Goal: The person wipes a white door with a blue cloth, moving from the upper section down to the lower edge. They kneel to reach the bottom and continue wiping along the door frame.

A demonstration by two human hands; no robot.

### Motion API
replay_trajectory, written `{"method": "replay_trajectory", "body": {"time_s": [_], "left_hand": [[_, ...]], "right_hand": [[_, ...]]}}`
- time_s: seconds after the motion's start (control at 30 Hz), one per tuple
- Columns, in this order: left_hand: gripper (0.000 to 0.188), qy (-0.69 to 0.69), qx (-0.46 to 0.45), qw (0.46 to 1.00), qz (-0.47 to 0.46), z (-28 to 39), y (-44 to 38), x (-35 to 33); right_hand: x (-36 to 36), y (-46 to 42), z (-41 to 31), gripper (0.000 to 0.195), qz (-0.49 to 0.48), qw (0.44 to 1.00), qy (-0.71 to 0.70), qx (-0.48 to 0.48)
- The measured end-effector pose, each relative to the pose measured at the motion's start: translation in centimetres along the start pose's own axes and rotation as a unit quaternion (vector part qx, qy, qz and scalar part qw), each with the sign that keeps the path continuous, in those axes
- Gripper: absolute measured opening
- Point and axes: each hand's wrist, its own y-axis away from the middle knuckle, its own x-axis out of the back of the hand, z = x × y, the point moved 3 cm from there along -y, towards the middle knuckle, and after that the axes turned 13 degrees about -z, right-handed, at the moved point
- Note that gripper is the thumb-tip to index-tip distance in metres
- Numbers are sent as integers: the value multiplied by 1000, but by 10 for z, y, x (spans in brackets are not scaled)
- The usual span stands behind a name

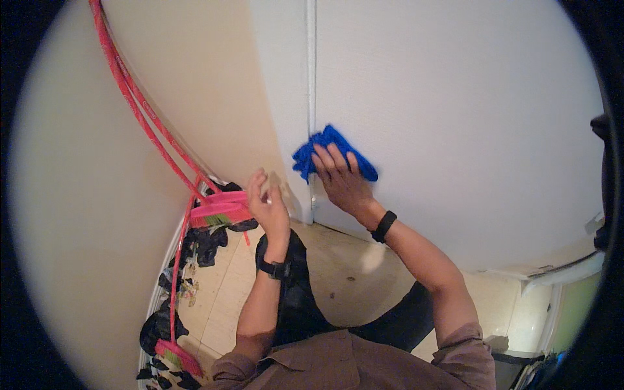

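A crumpled blue cloth (360,163) lies under my right hand (341,183), pressed against the pale door (438,122) by its left edge and the hinge-side gap. The fingers are spread over the cloth. My left hand (267,202) is raised in front of the wall corner, left of the cloth, with its fingers apart and slightly curled, holding nothing. It is a little blurred. Behind it are the pink broom heads (219,207).
Brooms with long red handles (141,114) lean in the left corner. Another pink broom head (178,358) rests on the floor at lower left, amid black plastic scraps (207,243) and debris. A door frame (551,312) is at lower right.
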Motion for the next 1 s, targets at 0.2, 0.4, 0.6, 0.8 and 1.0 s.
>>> {"method": "replay_trajectory", "body": {"time_s": [0.2, 0.4, 0.6, 0.8, 1.0], "left_hand": [[34, -58, 55, 995, -64, -52, 50, -8], [34, -20, 92, 986, -138, -21, 54, -41], [34, -10, 47, 993, -105, -19, 48, -27], [33, 48, 4, 996, -78, 14, 35, -33], [34, -5, 16, 999, -36, -16, 24, 5]], "right_hand": [[-59, 59, -39, 60, -62, 986, 82, 129], [-93, 77, -38, 59, -166, 952, -86, 242], [18, 2, 33, 34, 42, 984, -105, 138], [131, -92, 100, 32, 301, 942, -145, -24], [72, -99, 25, 46, 124, 969, -149, 152]]}}
